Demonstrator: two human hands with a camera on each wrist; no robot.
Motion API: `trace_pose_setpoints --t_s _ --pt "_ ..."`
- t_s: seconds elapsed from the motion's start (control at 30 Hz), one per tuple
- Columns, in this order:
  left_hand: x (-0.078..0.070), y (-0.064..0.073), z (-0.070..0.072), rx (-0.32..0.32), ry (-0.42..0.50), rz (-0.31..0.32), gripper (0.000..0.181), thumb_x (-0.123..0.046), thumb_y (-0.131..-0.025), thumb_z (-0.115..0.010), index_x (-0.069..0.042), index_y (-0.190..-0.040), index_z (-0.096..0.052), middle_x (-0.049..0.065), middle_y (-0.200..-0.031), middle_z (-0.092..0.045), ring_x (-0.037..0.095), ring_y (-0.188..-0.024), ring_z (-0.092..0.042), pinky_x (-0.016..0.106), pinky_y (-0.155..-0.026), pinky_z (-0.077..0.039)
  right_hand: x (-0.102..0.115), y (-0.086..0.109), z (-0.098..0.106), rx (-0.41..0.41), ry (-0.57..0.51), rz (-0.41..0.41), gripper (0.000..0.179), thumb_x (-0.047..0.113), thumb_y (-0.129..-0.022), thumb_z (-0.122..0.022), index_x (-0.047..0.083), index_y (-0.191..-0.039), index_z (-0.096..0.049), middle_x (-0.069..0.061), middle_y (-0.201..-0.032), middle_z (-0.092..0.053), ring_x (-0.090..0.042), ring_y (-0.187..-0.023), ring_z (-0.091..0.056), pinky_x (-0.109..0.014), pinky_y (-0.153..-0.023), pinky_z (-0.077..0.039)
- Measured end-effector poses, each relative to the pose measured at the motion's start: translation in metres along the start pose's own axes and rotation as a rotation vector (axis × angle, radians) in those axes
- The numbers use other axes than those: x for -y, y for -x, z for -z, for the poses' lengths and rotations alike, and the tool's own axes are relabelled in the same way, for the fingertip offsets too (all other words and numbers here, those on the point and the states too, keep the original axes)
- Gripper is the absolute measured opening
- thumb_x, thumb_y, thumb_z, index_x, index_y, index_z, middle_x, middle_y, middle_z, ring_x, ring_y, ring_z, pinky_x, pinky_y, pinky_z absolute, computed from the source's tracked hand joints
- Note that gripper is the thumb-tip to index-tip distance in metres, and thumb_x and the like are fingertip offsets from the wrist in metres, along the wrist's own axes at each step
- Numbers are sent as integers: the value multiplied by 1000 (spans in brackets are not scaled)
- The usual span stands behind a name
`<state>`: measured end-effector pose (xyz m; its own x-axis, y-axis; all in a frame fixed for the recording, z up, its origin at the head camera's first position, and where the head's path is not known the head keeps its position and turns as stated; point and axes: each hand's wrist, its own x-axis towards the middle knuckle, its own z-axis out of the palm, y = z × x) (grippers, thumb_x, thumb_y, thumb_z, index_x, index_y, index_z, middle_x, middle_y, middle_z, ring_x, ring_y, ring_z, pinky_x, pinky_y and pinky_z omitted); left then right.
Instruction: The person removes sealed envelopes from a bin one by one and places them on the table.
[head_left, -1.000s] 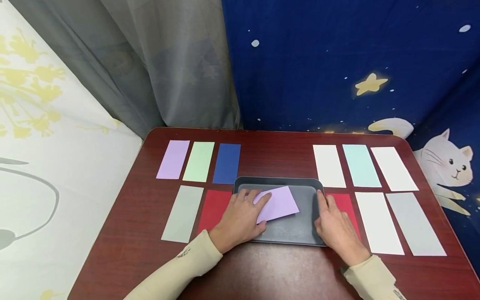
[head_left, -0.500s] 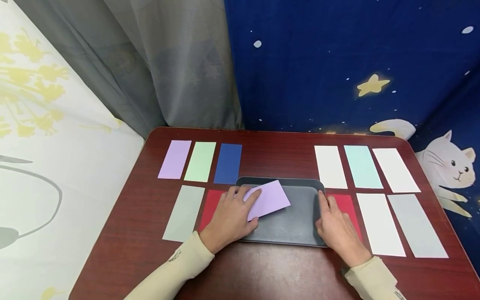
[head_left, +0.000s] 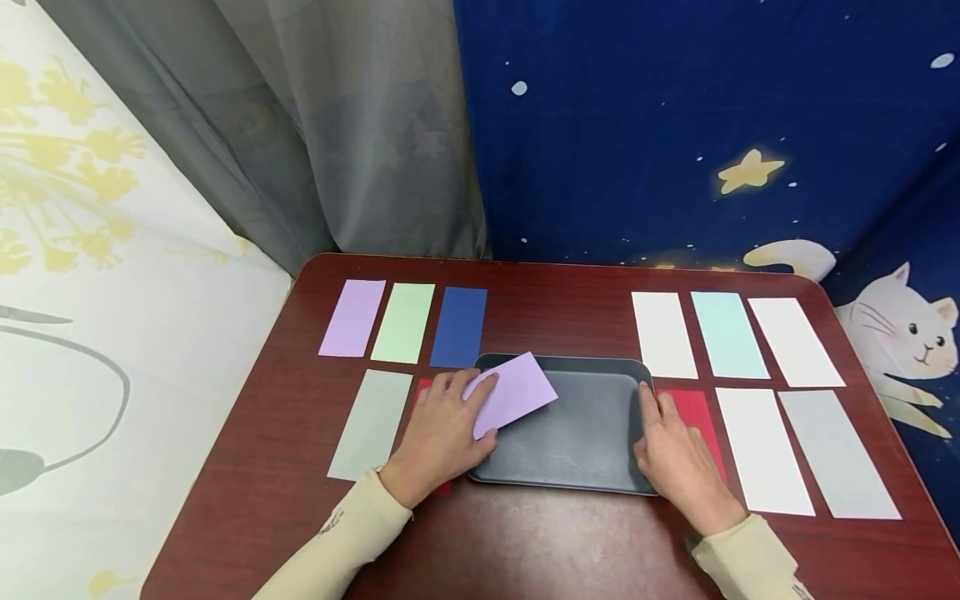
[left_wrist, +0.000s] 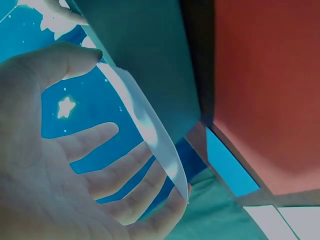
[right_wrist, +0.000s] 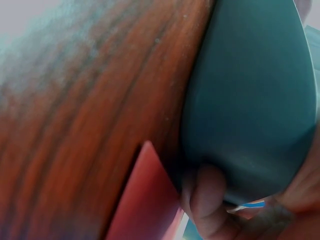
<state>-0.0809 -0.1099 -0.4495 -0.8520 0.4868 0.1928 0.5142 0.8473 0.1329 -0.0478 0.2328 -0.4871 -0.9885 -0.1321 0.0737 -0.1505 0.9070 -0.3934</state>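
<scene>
My left hand (head_left: 442,429) pinches a lilac paper card (head_left: 517,393) between thumb and fingers, over the left end of a dark grey baking tray (head_left: 573,433). The card lies at a slant, and the hand hides its left part. In the left wrist view, the thumb and fingertips meet the edge of the card (left_wrist: 150,120), which bows slightly. My right hand (head_left: 678,458) grips the right wall of the tray. The right wrist view shows its fingertips (right_wrist: 207,192) against the outside of the tray (right_wrist: 250,100).
Paper cards lie around the tray: lilac (head_left: 352,318), pale green (head_left: 402,323), blue (head_left: 459,327) and grey-green (head_left: 371,425) at left. White (head_left: 664,335), mint (head_left: 729,335) and grey (head_left: 840,454) ones lie at right. A red card (head_left: 693,421) is partly under the right hand.
My left hand has slid left across the tray with the lilac card, which now sits at the tray's left end, turned slightly. The right hand stays on the tray.
</scene>
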Motion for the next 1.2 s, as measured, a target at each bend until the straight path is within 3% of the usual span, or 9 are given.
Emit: trace_pose_setpoints --t_s 0.6,0.97,1.2 --pt "31 23 6 -58 79 149 70 -28 -85 -90 -2 -146 -67 24 -139 -64 46 -120 -62 62 -86 -58 1 1 0 -16 4 15 79 -10 -84 -72 -15 -158 -44 -28 -116 -56 -18 -47 -38 -34 -45 -39" --pt "61 39 13 -83 105 253 79 -26 -78 -94 2 -146 -66 28 -137 -64 48 -114 -65 61 -84 -62 -1 0 -1 -3 8 16 80 -10 -84 -72 -15 -158 -42 -29 -117 -55 -18 -47 -40 -34 -46 -41" --pt "82 53 18 -95 120 339 73 -23 -81 -90 5 -145 -65 31 -136 -63 53 -111 -65 67 -80 -61 -1 0 -1 2 3 11 79 -10 -85 -71 -15 -158 -42 -30 -120 -56 -19 -46 -40 -35 -46 -41"
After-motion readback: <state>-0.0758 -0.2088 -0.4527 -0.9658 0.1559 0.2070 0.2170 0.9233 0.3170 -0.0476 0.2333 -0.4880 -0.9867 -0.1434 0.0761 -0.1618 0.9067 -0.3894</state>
